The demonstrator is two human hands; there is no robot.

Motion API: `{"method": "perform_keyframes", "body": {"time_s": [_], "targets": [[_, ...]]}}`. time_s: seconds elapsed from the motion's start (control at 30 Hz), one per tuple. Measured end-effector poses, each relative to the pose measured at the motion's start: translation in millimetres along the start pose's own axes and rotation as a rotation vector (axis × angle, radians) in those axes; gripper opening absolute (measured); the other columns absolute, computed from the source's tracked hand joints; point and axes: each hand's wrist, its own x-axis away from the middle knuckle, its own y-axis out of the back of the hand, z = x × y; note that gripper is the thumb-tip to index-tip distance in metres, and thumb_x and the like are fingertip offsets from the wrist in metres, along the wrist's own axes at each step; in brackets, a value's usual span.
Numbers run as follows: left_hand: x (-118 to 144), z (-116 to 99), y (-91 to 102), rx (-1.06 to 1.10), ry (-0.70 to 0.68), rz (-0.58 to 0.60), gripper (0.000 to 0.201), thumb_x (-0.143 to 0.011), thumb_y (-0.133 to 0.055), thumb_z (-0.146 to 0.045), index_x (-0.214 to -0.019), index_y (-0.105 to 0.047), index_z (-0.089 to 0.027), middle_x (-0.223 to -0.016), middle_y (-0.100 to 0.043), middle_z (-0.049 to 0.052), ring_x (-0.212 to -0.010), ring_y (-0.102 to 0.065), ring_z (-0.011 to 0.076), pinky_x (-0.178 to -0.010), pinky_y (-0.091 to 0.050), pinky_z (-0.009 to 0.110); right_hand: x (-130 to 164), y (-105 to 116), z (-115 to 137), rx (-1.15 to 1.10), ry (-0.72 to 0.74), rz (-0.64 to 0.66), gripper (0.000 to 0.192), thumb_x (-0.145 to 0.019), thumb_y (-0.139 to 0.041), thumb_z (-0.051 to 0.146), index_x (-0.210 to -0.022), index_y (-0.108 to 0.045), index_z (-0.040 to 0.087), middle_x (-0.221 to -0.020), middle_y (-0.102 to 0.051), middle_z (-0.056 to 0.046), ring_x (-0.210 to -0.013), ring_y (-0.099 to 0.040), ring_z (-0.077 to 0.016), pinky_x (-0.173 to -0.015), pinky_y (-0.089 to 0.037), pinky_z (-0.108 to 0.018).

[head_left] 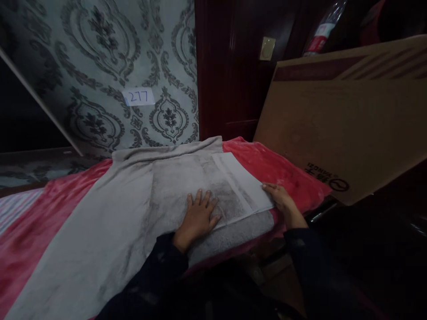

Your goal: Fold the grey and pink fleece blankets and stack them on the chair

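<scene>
I am looking down at a grey towel [133, 213] that is lying spread over a red fleecy blanket [287, 173], running from the near left up toward the far wall. Its right part is folded over on itself, and a lighter band of cloth is showing along the right edge of that fold.

I am pressing my left hand [199, 217] flat on the folded part, palm down and fingers spread, so it is gripping nothing and only resting on the cloth. My right hand [283, 202] is lying at the towel's right edge, with its fingertips [267, 187] touching the near right corner of the lighter band; I cannot tell whether those fingers are pinching the cloth or only lying on it. Both forearms are coming in from the near side in dark sleeves.

To the right, a large flat cardboard box [340, 124] is leaning over the right end of the blanket, with dark printing near its lower corner. Behind the towel, patterned wallpaper [110, 53] is covering the far wall, and a small white label [138, 97] reading 277 is stuck on it. Right of the wallpaper, dark wooden panelling [233, 66] is carrying a pale wall switch [267, 48]. A striped cloth [16, 206] is showing at the far left.
</scene>
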Motion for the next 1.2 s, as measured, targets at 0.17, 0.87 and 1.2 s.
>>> {"method": "perform_keyframes", "body": {"time_s": [0.17,0.87,1.2], "targets": [[5.8,7.0,-4.7,0.08,-0.039,-0.05,0.062,-0.098,-0.046,-0.054,-0.154,-0.044,-0.027,-0.165,-0.033,0.008,-0.155,-0.014,0.0403,-0.12,-0.006,0.074,37.1,3.5,-11.4,-0.45,-0.081,0.113,0.041,-0.065,-0.072,0.053,-0.091,-0.07,0.022,-0.095,-0.077,-0.007,-0.093,-0.073,-0.0268,-0.08,-0.062,-0.04],[-18.4,127.7,100.8,1.754,0.592,-0.195,0.043,-0.097,-0.051,-0.049,-0.128,-0.055,-0.02,-0.107,-0.071,0.012,-0.07,-0.07,0.0185,-0.063,-0.059,0.033,138.2,-181.5,142.0,0.321,0.795,0.597,0.038,-0.093,-0.05,0.022,-0.122,-0.074,0.027,-0.123,-0.074,-0.002,-0.115,-0.069,-0.0199,-0.101,-0.053,-0.032],[-47.9,142.0,62.4,1.513,0.616,-0.509,0.074,-0.073,-0.073,-0.014,-0.143,-0.049,-0.021,-0.106,-0.074,0.006,-0.081,-0.071,0.0188,-0.064,-0.056,0.024,165.4,-172.4,74.9,0.723,0.907,0.56,0.077,-0.069,-0.057,0.009,-0.144,-0.056,0.02,-0.153,-0.05,-0.012,-0.144,-0.043,-0.0297,-0.12,-0.034,-0.05]]}}
